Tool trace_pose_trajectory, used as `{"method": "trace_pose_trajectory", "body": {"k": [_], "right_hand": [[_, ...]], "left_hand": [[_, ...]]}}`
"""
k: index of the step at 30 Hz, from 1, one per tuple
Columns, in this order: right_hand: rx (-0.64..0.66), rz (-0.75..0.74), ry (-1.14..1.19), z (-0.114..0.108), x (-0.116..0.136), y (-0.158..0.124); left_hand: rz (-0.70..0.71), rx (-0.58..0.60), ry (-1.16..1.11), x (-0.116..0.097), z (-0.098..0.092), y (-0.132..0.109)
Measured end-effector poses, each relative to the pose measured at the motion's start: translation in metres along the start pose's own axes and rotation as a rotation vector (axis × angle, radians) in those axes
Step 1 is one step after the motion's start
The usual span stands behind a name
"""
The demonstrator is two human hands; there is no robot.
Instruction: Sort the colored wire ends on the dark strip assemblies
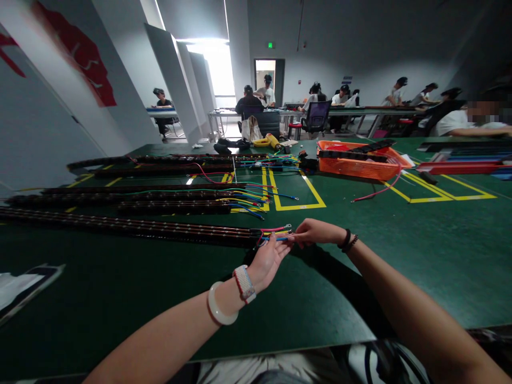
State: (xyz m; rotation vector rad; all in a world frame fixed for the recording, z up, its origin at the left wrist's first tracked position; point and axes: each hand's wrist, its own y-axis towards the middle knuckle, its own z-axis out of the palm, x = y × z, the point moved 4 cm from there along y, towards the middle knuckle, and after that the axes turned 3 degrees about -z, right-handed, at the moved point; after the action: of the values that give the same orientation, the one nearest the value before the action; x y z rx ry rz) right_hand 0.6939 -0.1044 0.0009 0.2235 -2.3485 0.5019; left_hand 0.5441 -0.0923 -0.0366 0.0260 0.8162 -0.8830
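Observation:
A long dark sleeved cable bundle (192,228) lies across the table from the left, and coloured wires come out of its right end. My left hand (269,260), palm up, holds a blue wire (276,239) between its thumb and the fingers beneath. At the tip of that wire my right hand (316,233) is closed in a pinch; its fingertips hide the wire's end. Just above my left fingers, a pink wire (274,229) ends in a metal ring terminal (288,226). A yellow wire shows partly between them.
More sleeved cable bundles (172,207) with loose coloured wire ends lie beyond, over yellow tape outlines (298,206) on the green table (400,256). An orange basket (348,167) and a yellow heat gun (272,141) stand farther back. Several people work at far tables.

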Motion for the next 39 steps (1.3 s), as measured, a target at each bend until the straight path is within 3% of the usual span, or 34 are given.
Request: {"method": "trace_pose_trajectory", "body": {"k": [6,9,13,20,23,26,29,33,39], "right_hand": [[-0.057,0.026,0.081,0.002,-0.004,0.005],[-0.093,0.081,0.043,0.003,-0.006,0.006],[-0.15,0.121,-0.023,0.006,-0.006,0.007],[-0.229,0.174,-0.144,0.006,-0.011,0.009],[-0.307,0.117,-0.175,-0.005,-0.012,0.007],[-0.511,0.003,-0.14,-0.017,-0.008,0.006],[-0.625,-0.16,-0.174,-0.013,0.001,0.008],[-0.535,-0.311,-0.376,0.011,0.013,0.02],[-0.476,-0.248,-0.393,0.02,0.014,0.03]], "left_hand": [[-0.071,-0.027,0.024,0.002,0.0,-0.002],[-0.144,-0.029,0.098,0.004,0.003,-0.007],[-0.14,-0.032,0.19,0.004,0.005,-0.009],[-0.113,0.075,0.265,0.006,0.007,-0.008],[-0.101,0.131,0.36,0.006,0.01,-0.013],[-0.096,0.187,0.481,0.008,0.016,-0.017],[-0.081,0.211,0.589,0.01,0.018,-0.017],[-0.041,0.235,0.636,0.012,0.017,-0.014],[-0.05,0.251,0.616,0.015,0.014,-0.011]]}}
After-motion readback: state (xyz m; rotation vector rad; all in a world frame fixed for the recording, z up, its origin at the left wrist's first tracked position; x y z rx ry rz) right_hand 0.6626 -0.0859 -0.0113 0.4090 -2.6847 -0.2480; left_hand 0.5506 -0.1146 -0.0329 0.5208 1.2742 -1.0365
